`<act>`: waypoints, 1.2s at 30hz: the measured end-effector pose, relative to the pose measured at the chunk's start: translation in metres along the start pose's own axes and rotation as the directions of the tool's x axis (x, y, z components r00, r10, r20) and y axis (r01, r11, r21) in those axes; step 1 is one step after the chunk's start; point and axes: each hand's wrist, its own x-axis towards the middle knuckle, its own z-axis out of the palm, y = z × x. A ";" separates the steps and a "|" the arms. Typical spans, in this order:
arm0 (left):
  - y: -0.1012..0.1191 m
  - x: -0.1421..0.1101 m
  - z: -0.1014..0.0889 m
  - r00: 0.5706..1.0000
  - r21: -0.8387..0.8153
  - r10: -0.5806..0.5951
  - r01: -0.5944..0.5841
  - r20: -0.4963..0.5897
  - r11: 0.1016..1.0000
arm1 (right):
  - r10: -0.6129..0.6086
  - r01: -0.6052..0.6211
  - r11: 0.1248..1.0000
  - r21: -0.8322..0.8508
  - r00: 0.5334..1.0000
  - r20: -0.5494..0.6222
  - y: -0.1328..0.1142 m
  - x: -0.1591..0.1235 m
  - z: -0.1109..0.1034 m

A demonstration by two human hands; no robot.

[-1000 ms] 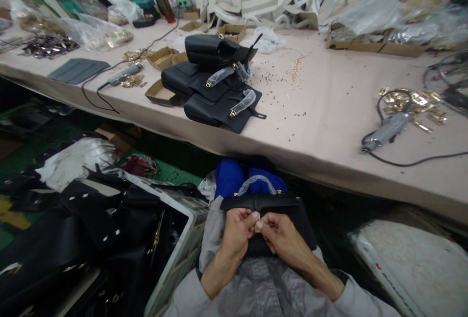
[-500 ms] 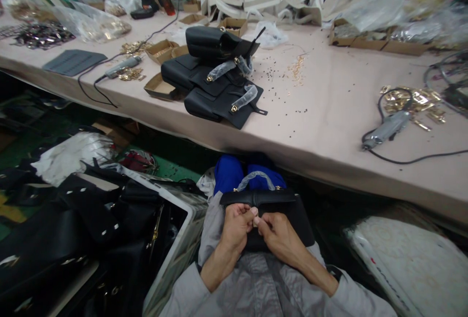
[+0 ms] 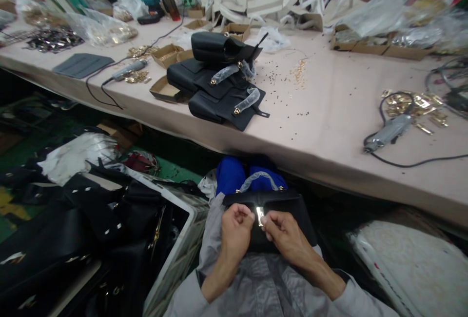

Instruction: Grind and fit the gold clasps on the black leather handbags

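Note:
A black handbag (image 3: 281, 203) lies across my lap, its handle (image 3: 259, 175) wrapped in clear plastic and arched away from me. On the middle of its front is a shiny gold clasp (image 3: 260, 216). My right hand (image 3: 287, 231) pinches at the clasp's right edge with thumb and fingertips. Just left of the clasp, a little apart from it, my left hand (image 3: 236, 229) is closed in a pinch; whatever is between its fingertips is too small or hidden to make out.
Stacked black handbags (image 3: 219, 78) rest on the table (image 3: 329, 112) ahead. A grey electric screwdriver (image 3: 389, 134) lies by gold metal parts (image 3: 413, 105) at right, another screwdriver (image 3: 129, 69) at left. A crate (image 3: 175, 239) of black bags stands left; a plastic-wrapped white bundle (image 3: 413, 268) sits right.
My hands have moved apart from meeting over the clasp. The gold clasp now shows between them, with my left hand drawn slightly left. The whole view has shifted slightly.

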 end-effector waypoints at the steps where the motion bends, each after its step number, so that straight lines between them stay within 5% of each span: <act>1: 0.000 -0.003 -0.003 0.982 0.145 0.187 -0.183 -0.012 0.972 | 0.009 -0.009 0.999 0.034 1.000 0.004 0.001 0.000 -0.001; 3: -0.001 -0.006 -0.010 0.833 0.338 0.546 -0.542 0.092 0.770 | 0.035 -0.038 0.992 0.124 0.999 0.023 0.002 0.002 -0.003; 6: 0.001 0.001 -0.015 0.565 0.356 0.766 -0.814 0.307 0.458 | 0.101 -0.117 0.946 0.302 0.993 0.069 -0.002 0.004 -0.001; 8: 0.006 0.008 -0.015 0.499 0.327 0.786 -0.859 0.364 0.394 | 0.150 -0.181 0.892 0.415 0.983 0.107 -0.009 0.005 0.000; 10: 0.013 0.013 -0.012 0.485 0.296 0.786 -0.871 0.383 0.392 | 0.181 -0.236 0.834 0.499 0.971 0.157 -0.018 0.005 -0.001; 12: 0.023 0.014 -0.008 0.504 0.295 0.767 -0.862 0.398 0.413 | 0.198 -0.262 0.825 0.501 0.964 0.178 -0.026 0.005 -0.007; 14: 0.033 0.013 -0.004 0.568 0.326 0.723 -0.821 0.392 0.469 | 0.162 -0.176 0.917 0.358 0.984 0.069 -0.034 0.004 -0.017; 17: 0.048 0.014 -0.001 0.735 0.387 0.580 -0.678 0.350 0.625 | -0.175 0.150 0.981 -0.122 0.957 -0.233 -0.045 0.005 -0.035; 19: 0.057 0.018 0.000 0.822 0.406 0.458 -0.567 0.339 0.717 | -0.378 0.294 0.900 -0.323 0.893 -0.242 -0.049 0.008 -0.043; 22: 0.064 0.027 0.001 0.891 0.408 0.293 -0.425 0.348 0.808 | -0.423 0.358 0.871 -0.336 0.895 -0.145 -0.052 0.015 -0.044; 26: 0.062 0.033 0.003 0.912 0.378 0.189 -0.331 0.365 0.865 | -0.360 0.312 0.911 -0.269 0.921 -0.150 -0.051 0.022 -0.036; 36: 0.062 0.044 0.007 0.878 0.290 0.127 -0.285 0.461 0.914 | -0.137 0.127 0.988 -0.093 0.985 -0.106 -0.044 0.028 -0.040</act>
